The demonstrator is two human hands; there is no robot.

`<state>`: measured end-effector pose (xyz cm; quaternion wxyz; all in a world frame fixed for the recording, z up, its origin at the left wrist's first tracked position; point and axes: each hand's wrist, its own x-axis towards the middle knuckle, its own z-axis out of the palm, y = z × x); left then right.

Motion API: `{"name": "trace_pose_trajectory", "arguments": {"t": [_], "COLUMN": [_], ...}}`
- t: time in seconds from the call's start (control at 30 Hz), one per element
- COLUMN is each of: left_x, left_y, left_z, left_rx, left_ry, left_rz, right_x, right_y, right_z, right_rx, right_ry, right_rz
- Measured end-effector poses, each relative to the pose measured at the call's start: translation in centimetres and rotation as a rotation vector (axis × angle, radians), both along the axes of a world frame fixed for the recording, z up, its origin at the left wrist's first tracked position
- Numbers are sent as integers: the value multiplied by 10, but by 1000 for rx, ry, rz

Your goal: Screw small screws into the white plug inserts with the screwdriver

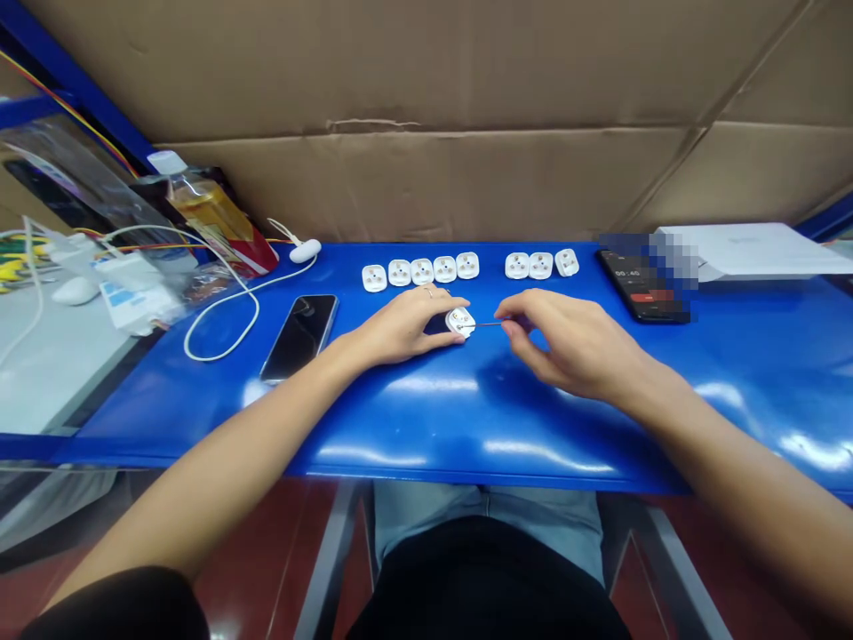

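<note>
My left hand (400, 324) rests on the blue table and grips a small white plug body (460, 322) at its fingertips, with a dark object partly hidden under the fingers. My right hand (566, 342) pinches a thin metal pin (486, 324), whose tip touches the face of the plug body. Behind my hands, several matching white plug bodies stand in a left row (422, 271), and several more form a shorter right row (541, 265). Both rows lie out of reach of my fingertips' current grip.
The blue table (466, 427) has a black smartphone (299, 337) at left and a white cable (219, 311) beyond it. A bottle (213, 213), plastic bags, a timer phone (640, 286) and white papers (753, 249) sit along the back, against cardboard (426, 178).
</note>
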<state>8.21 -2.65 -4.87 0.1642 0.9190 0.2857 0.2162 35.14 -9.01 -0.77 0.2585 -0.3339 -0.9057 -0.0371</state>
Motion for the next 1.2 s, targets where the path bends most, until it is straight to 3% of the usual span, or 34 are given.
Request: {"name": "trace_pose_trajectory", "arguments": {"t": [0.6, 1.0, 1.2], "left_x": [1, 1, -5], "left_y": [-3, 0, 8], "left_z": [3, 13, 16], "left_rx": [-5, 78, 120], "left_ry": [20, -175, -214], "left_rz": [6, 7, 158], "right_x": [0, -1, 1], "right_y": [2, 0, 4], "right_z": [-1, 4, 1], "right_rx": [-38, 36, 102], "right_ry": [88, 140, 201], "right_rz": [-12, -25, -28]}}
